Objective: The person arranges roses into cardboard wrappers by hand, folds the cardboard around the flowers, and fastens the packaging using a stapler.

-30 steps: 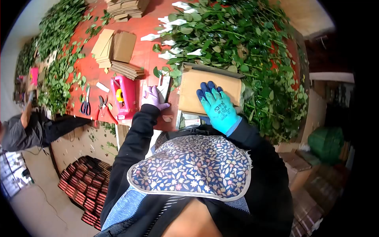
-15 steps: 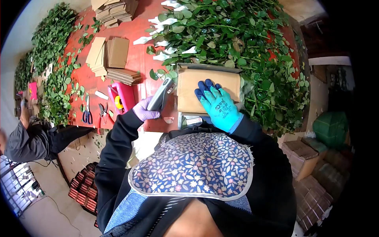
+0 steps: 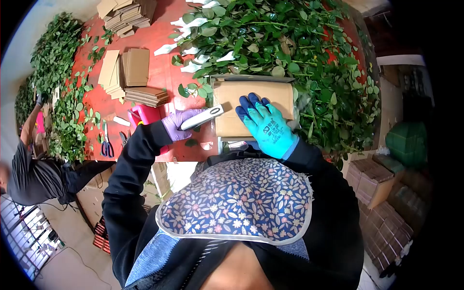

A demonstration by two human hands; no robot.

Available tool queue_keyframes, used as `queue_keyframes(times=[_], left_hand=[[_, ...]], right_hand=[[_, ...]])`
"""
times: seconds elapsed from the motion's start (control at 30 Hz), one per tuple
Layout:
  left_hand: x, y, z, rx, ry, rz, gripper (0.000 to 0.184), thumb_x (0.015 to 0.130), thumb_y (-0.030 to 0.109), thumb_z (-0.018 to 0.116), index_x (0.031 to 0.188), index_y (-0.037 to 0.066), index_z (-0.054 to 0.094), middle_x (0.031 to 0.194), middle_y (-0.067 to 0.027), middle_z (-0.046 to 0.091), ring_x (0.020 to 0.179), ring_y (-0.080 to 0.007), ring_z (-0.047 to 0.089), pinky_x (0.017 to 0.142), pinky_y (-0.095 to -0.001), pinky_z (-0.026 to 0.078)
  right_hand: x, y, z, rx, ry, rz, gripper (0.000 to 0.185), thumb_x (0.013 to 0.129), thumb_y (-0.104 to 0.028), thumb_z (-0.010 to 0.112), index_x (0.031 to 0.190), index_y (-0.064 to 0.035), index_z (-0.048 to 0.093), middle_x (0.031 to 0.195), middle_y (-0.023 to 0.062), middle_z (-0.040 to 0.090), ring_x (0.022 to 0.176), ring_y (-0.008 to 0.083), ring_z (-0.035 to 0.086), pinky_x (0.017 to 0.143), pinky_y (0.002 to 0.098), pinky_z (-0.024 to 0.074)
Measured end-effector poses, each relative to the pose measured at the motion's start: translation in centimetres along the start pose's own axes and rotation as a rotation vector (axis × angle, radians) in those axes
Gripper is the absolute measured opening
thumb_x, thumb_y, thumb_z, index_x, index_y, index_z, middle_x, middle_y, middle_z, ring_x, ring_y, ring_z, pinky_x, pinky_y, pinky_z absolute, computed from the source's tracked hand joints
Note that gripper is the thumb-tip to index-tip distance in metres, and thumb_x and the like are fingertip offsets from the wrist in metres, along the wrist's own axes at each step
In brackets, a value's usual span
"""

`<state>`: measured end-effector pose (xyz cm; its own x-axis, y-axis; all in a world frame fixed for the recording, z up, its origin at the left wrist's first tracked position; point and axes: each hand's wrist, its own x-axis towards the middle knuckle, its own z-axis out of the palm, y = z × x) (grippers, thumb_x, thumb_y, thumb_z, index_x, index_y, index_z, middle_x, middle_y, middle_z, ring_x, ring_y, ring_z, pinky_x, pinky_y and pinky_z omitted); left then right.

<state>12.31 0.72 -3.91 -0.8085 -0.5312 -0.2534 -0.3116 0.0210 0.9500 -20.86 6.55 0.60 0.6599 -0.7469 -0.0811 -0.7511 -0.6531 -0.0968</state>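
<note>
My left hand (image 3: 181, 124), in a thin purple glove, is wrapped round a grey-white stapler-like tool (image 3: 203, 117). The tool's tip reaches the left edge of a brown cardboard piece (image 3: 227, 123). On that cardboard, my right hand (image 3: 269, 126) lies flat with its fingers spread, in a turquoise glove with dark blue fingertips. The cardboard rests in a dark-edged frame at the table's front edge. Leafy green stems (image 3: 270, 38) with white-wrapped ends (image 3: 166, 49) lie just behind it.
Stacked cardboard pieces (image 3: 136, 67) sit on the red table (image 3: 169, 77), left of centre. A pink tape dispenser (image 3: 145, 115) is partly hidden by my left arm. Blue-handled scissors (image 3: 107, 145) lie further left. Another person (image 3: 36, 169) stands at far left, beside more leaves.
My left hand has lifted the grey tool from the table and turned it toward the cardboard. My right hand stays flat on the cardboard. The view has shifted, and the other person's arm has moved.
</note>
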Motion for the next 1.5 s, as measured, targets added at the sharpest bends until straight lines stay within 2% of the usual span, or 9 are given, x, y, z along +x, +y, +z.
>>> queue_keyframes(times=[0.33, 0.5, 0.6, 0.7, 0.9, 0.97, 1.03, 1.1, 1.5], left_hand=[[2.6, 1.7, -1.7, 0.38, -0.043, 0.101, 0.06, 0.069, -0.009, 0.057, 0.127, 0.007, 0.056, 0.103, -0.013, 0.067, 0.09, -0.0267, 0.067, 0.082, -0.0341, 0.051], [4.3, 5.8, -1.2, 0.835, -0.151, -0.363, 0.03, 0.071, 0.019, 0.067, 0.1, 0.012, 0.068, 0.083, -0.0125, 0.068, 0.079, -0.0325, 0.066, 0.073, -0.0415, 0.053], [4.6, 4.5, -1.9, 0.855, -0.183, -0.391, 0.025, 0.069, 0.022, 0.067, 0.093, 0.016, 0.069, 0.08, -0.0107, 0.068, 0.077, -0.032, 0.066, 0.07, -0.0447, 0.053], [4.6, 4.3, -2.1, 0.893, -0.21, -0.362, 0.02, 0.07, 0.02, 0.067, 0.09, 0.015, 0.066, 0.077, -0.0108, 0.067, 0.077, -0.0333, 0.065, 0.068, -0.0452, 0.052], [-0.1, -1.7, -1.7, 0.412, 0.105, -0.123, 0.031, 0.073, 0.009, 0.066, 0.103, 0.011, 0.066, 0.097, -0.0132, 0.068, 0.089, -0.0305, 0.067, 0.076, -0.0383, 0.053], [-1.2, -5.6, 2.4, -0.15, 0.496, 0.038, 0.036, 0.079, 0.007, 0.066, 0.115, 0.005, 0.062, 0.087, -0.0065, 0.066, 0.081, -0.0148, 0.065, 0.078, -0.0319, 0.053], [-0.3, -3.1, 4.5, -0.152, 0.757, -0.205, 0.037, 0.082, 0.008, 0.067, 0.117, 0.003, 0.059, 0.086, -0.0055, 0.064, 0.081, -0.0125, 0.062, 0.078, -0.0303, 0.052], [3.2, -3.6, 7.7, -0.089, 1.128, -0.155, 0.049, 0.076, 0.02, 0.07, 0.121, 0.007, 0.057, 0.101, -0.0154, 0.066, 0.096, -0.034, 0.065, 0.087, -0.0422, 0.05], [12.9, -3.3, 13.5, -0.219, 1.398, -0.034, 0.055, 0.073, 0.012, 0.074, 0.123, 0.007, 0.052, 0.108, -0.0183, 0.061, 0.099, -0.0381, 0.061, 0.086, -0.0438, 0.049]], right_hand=[[-0.1, -0.2, -0.1, -0.009, -0.028, 0.02, 0.058, 0.089, -0.022, 0.042, 0.144, -0.0048, 0.037, 0.155, 0.0165, 0.029, 0.14, 0.0319, 0.032, 0.114, 0.0477, 0.0212], [-0.3, -0.2, -0.1, 0.016, 0.065, 0.005, 0.062, 0.082, -0.023, 0.051, 0.141, -0.0039, 0.043, 0.15, 0.0159, 0.036, 0.138, 0.0323, 0.035, 0.113, 0.0471, 0.0246], [0.5, 0.9, -3.0, 0.242, 0.058, -0.061, 0.067, 0.082, -0.047, 0.065, 0.13, -0.0022, 0.052, 0.142, 0.0166, 0.046, 0.131, 0.0337, 0.044, 0.104, 0.0464, 0.0339], [-2.4, 2.3, -4.6, 0.295, 0.335, 0.201, 0.064, 0.079, -0.028, 0.072, 0.13, 0.0026, 0.051, 0.136, 0.0242, 0.049, 0.125, 0.0398, 0.049, 0.105, 0.049, 0.0355], [-6.0, 2.7, 2.7, 0.838, 0.593, 0.477, 0.053, 0.099, -0.025, 0.046, 0.142, 0.0048, 0.038, 0.15, 0.0186, 0.036, 0.141, 0.0284, 0.031, 0.115, 0.037, 0.0238], [-5.5, 3.1, 3.8, 0.95, 0.587, 0.55, 0.055, 0.101, -0.029, 0.041, 0.145, 0.0042, 0.034, 0.152, 0.0179, 0.033, 0.141, 0.0282, 0.031, 0.116, 0.0377, 0.0234], [-4.1, 3.5, 3.1, 1.057, 0.545, 0.633, 0.058, 0.103, -0.034, 0.035, 0.147, 0.0035, 0.029, 0.153, 0.0173, 0.03, 0.141, 0.0279, 0.031, 0.116, 0.0385, 0.023], [-2.6, 3.2, 1.7, 1.199, 0.573, 0.764, 0.056, 0.104, -0.032, 0.035, 0.147, 0.0028, 0.029, 0.151, 0.0161, 0.034, 0.138, 0.0263, 0.036, 0.114, 0.0377, 0.0277], [-2.2, 4.9, 3.4, 1.343, 0.761, 0.62, 0.05, 0.104, -0.035, 0.036, 0.136, 0.0022, 0.045, 0.133, 0.0117, 0.054, 0.119, 0.0211, 0.054, 0.104, 0.0362, 0.0396]])
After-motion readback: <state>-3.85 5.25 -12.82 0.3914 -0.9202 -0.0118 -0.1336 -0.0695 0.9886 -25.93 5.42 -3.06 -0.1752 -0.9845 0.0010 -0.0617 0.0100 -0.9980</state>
